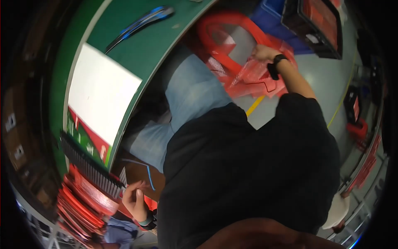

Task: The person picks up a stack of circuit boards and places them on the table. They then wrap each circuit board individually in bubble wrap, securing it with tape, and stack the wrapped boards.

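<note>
At the upper right, my right hand [265, 53], with a black band on its wrist, is closed at a translucent red plastic bag [248, 79]. The bag is crumpled and partly smeared by motion. A big red hoop-shaped piece [232, 18] lies just beyond that hand. Down at the lower left, my left hand [136, 201] has its fingers loosely bent and apart, with nothing seen in them. It is close to a black ribbed tray edge [89, 166] and a thin blue strap [150, 178].
A green table [157, 35] bears a blue-and-black cutter knife [139, 25] and a white sheet [101, 85]. Stacked red bins [78, 207] stand at lower left. A blue crate [269, 23] and a black crate [317, 29] are at upper right. Another person [336, 211] appears lower right.
</note>
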{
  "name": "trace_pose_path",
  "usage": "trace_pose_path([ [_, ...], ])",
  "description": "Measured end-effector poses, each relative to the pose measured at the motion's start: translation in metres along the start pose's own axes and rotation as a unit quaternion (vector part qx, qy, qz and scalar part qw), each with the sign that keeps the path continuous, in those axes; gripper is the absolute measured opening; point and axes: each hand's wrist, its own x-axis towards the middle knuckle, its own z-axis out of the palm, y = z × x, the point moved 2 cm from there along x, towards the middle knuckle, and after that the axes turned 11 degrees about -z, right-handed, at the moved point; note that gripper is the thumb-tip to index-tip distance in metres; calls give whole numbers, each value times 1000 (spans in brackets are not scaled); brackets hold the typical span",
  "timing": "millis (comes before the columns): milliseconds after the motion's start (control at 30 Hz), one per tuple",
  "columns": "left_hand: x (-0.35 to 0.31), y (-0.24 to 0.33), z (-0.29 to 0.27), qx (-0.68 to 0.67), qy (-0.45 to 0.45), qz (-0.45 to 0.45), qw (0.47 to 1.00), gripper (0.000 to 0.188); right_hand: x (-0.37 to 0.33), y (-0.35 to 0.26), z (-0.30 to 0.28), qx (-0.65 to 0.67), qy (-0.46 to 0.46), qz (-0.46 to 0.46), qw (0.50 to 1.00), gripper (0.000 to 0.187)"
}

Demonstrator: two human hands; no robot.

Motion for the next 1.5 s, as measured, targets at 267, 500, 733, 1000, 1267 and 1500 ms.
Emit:
trace_pose_path([
  [267,90,40,88,195,-35,-187,962,22,173,-12,150,-11,126,56,990,33],
  [500,101,-15,51,196,-21,-306,932,14,318,21,204,-165,65,54,983,36],
  [733,108,20,76,199,-5,-381,903,19,332,17,156,-95,83,43,991,36],
  [1000,181,169,225,363,-263,-7,894,39,62,-78,-31,469,388,-134,782,37],
  [1267,249,47,370,-318,-462,-314,766,73,-179,-201,-60,622,241,-381,641,19],
  [1500,246,25,459,-208,-398,-417,790,65,-222,-210,-15,659,238,-398,593,25],
])
